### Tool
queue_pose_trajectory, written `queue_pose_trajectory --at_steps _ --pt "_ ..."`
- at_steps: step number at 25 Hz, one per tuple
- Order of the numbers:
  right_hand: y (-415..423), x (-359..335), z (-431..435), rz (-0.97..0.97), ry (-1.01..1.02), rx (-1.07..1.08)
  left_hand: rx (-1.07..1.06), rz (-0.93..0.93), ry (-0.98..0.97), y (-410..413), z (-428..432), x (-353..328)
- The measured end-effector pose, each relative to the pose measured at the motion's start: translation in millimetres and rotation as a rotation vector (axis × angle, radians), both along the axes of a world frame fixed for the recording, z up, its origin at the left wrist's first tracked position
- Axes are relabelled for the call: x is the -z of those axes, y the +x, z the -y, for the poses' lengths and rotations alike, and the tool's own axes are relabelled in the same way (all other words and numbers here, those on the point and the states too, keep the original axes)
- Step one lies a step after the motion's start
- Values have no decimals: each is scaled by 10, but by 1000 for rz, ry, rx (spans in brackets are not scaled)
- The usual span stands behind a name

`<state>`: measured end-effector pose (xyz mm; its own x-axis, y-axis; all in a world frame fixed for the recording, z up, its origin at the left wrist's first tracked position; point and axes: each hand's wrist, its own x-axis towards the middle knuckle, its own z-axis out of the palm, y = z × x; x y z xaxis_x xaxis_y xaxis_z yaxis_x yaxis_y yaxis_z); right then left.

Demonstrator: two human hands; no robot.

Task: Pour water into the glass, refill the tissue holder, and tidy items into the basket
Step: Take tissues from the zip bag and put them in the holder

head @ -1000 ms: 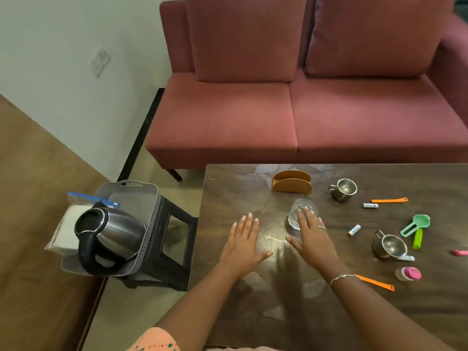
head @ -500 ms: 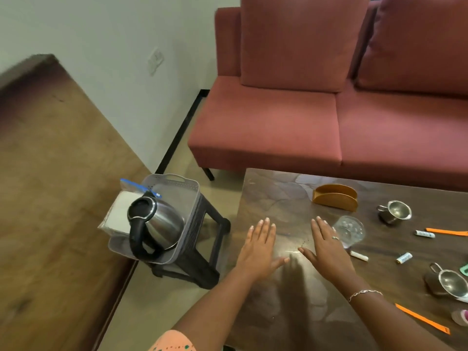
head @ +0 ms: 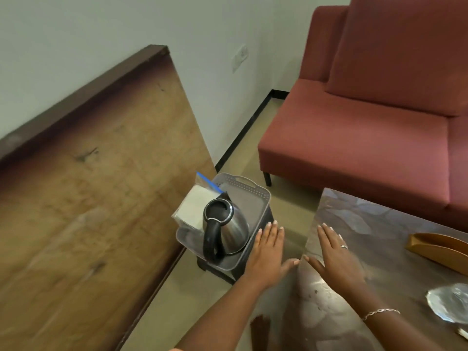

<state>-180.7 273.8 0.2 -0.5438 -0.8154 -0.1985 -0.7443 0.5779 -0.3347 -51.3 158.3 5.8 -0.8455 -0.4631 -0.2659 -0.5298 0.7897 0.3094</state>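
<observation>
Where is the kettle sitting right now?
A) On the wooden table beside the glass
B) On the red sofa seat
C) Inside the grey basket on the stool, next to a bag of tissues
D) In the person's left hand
C: the kettle stands in the grey basket beside the bag of tissues, while the left hand is open next to the basket and holds nothing.

Right hand [head: 334,257]: silver ring on one finger, thin silver chain bracelet [head: 379,313] at wrist. Left hand [head: 267,257]: fingers bare, pale nails.
</observation>
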Motion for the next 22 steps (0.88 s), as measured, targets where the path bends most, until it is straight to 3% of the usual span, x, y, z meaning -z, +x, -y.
queue_pose_trajectory --at_steps 6,10,17,22 --pt "183 -111 961 73 -42 -140 -336 -261 11 342 1048 -73" --pt "198 -66 1460 58 -49 -212 -558 -326 -60 574 1806 140" --pt "119 238 1977 59 3 -256 -786 -119 -18 826 2713 673" --pt "56 456 2097 78 24 -314 -827 99 75 911 3015 1138"
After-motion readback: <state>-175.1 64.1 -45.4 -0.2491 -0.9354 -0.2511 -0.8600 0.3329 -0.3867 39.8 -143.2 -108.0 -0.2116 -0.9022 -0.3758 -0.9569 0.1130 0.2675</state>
